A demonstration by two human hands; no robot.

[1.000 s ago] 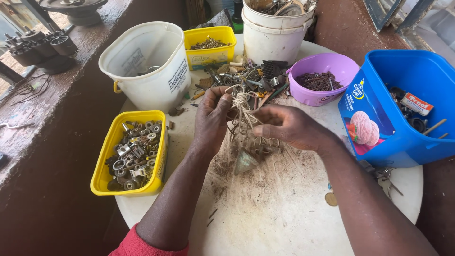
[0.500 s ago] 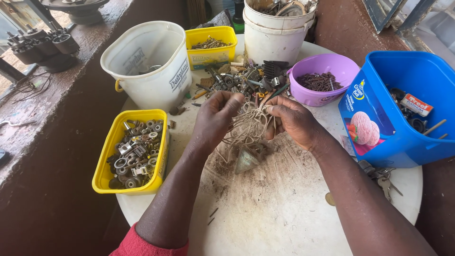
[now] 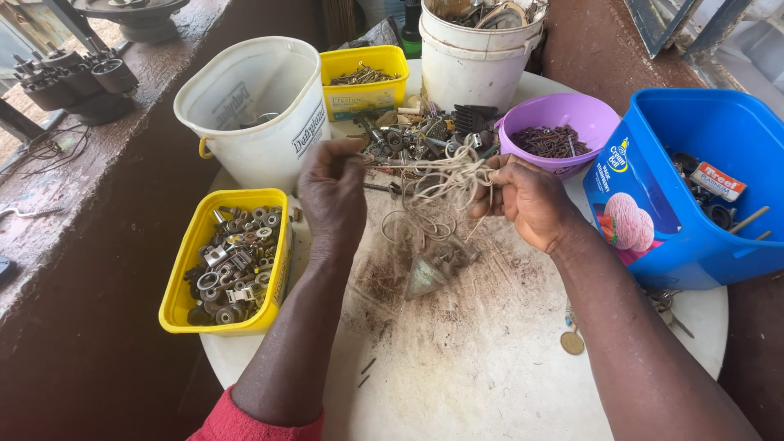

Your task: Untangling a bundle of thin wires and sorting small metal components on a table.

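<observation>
Thing in hand: a tangle of pale, thin cord or wire [image 3: 437, 184], looped and knotted, held up just above the centre of the frame.
Left hand [image 3: 333, 192]: its grip is pinched on one end of the tangle at the fingertips, back of the hand to the camera.
Right hand [image 3: 529, 200]: its grip is clenched round the other side of the tangle, knuckles up.
Key relation: the tangle lies between the two hands, its long axis running left to right across the frame; a taut strand runs from the left fingertips to the bunch by the right hand. Both hands touch it, and the bulk sits nearer the right.
Hanging part: loose loops droop toward a small grey metal cone-shaped piece [image 3: 426, 275] lying on the bench; whether the cord is tied to it cannot be told.
Surface: a round white bench [image 3: 457, 384], stained brown with rust and grit under the hands.
Left of frame: a yellow rectangular plastic tub of metal nuts and bearings [image 3: 229, 261], just beside the left forearm.
Upper frame: a white plastic bucket [image 3: 253, 106], a second yellow tub of screws [image 3: 363, 77], a heap of mixed metal scrap [image 3: 425, 135].
Right of frame: a purple plastic bowl of dark nails [image 3: 555, 135] and a blue plastic tub [image 3: 702, 188], near the right hand.
Room: crowded at the back and sides; the near part of the bench carries only a coin-like disc [image 3: 572, 343].
</observation>
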